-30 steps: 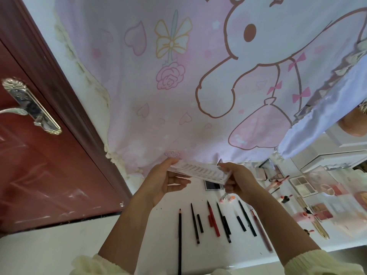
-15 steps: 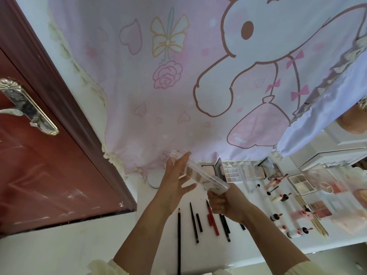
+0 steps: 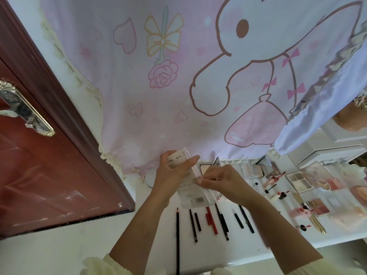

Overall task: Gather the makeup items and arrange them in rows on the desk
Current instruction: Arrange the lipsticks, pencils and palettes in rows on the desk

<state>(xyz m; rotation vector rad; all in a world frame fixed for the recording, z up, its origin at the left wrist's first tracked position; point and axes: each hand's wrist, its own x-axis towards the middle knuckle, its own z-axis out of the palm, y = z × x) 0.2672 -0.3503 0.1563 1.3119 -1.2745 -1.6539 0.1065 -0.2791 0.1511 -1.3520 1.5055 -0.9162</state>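
Sleeves, cream and ribbed, at the bottom edge; both forearms reach up over the white desk (image 3: 208,253).

Row of slim liner pencils lies side by side on the desk: one long black pencil (image 3: 177,235) at the left, a red pencil (image 3: 211,221) mid-row, the others black.

Above the far tips of that row, a clear plastic rectangular makeup case (image 3: 193,196) is held off the desk, tilted, with its barcode end nearest.

Left hand (image 3: 172,175) grips the case's far half, fingers wrapped round it. Right hand (image 3: 224,179) pinches its right edge with curled fingertips.

Beyond the hands, open pale eyeshadow palettes (image 3: 256,169) sit in a line along the desk's back. Small lip tubes and a gold tube (image 3: 317,225) lie scattered to the right.

Behind, a pink cartoon-rabbit cloth (image 3: 178,86) hangs; a dark red door (image 3: 39,171) stands left.
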